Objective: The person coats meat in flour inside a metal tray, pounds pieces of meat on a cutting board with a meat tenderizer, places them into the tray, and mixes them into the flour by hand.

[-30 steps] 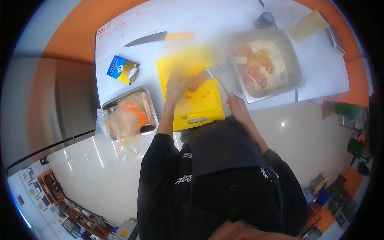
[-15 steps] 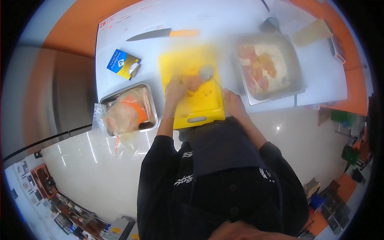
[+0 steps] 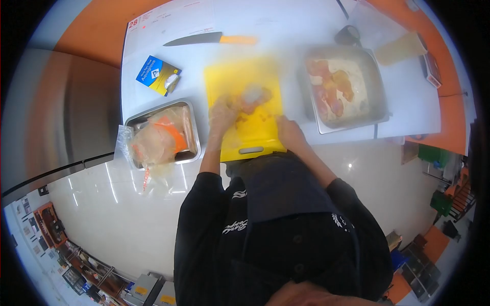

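Note:
Slices of raw meat, likely chicken [image 3: 248, 108], lie on a yellow cutting board [image 3: 268, 138] at the table's near edge. My left hand [image 3: 222, 116] is closed at the left edge of the meat, its fingertips blurred by haze. My right hand [image 3: 290, 131] is wrapped round the handle of a metal meat mallet [image 3: 252, 94]. The mallet's blurred head is over the meat; whether it touches cannot be made out. Small meat scraps dot the board below.
To the right stands a metal tray [image 3: 378, 97] with several meat pieces on white powder. A steel tray [image 3: 196, 145] with a plastic bag [image 3: 161, 140] is at left. A knife [image 3: 204, 39] lies beyond the board, a blue-yellow box [image 3: 158, 75] at upper left, a dark cup [image 3: 347, 35] upper right.
The mallet head has shifted left over the meat, and my right hand has moved slightly left with it. My left hand stays at the meat's edge.

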The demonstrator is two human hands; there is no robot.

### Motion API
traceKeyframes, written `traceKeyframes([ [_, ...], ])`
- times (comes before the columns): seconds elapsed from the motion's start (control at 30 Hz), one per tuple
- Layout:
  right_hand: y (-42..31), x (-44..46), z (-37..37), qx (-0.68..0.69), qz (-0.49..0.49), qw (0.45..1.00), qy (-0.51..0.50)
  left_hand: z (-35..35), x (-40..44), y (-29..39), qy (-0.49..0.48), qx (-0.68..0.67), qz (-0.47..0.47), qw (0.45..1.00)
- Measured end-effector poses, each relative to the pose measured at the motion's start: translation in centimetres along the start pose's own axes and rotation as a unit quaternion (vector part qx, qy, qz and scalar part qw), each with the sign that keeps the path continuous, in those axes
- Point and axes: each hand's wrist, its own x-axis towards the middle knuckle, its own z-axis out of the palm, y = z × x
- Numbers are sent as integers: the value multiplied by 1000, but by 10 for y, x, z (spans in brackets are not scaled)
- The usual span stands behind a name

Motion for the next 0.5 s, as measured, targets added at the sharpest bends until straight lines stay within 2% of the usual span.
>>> traceKeyframes([
  [0.07,4,4,5,-42,3,999,-22,6,13,-25,43,74,87,992],
  [0.17,-25,-3,-11,-50,-1,998,-40,1,14,-37,40,69,126,989],
  [0.23,-27,-11,-16,-48,-14,997,-65,5,20,-44,50,79,118,989],
  [0.33,-20,-14,-11,-118,29,985,-120,5,23,-51,39,59,122,990],
  [0.43,-18,-21,-16,-70,-51,994,-69,-3,16,-47,7,4,103,995],
  [0.5,-13,-23,-17,-108,-11,988,-108,-5,17,-45,-6,-22,86,996],
])
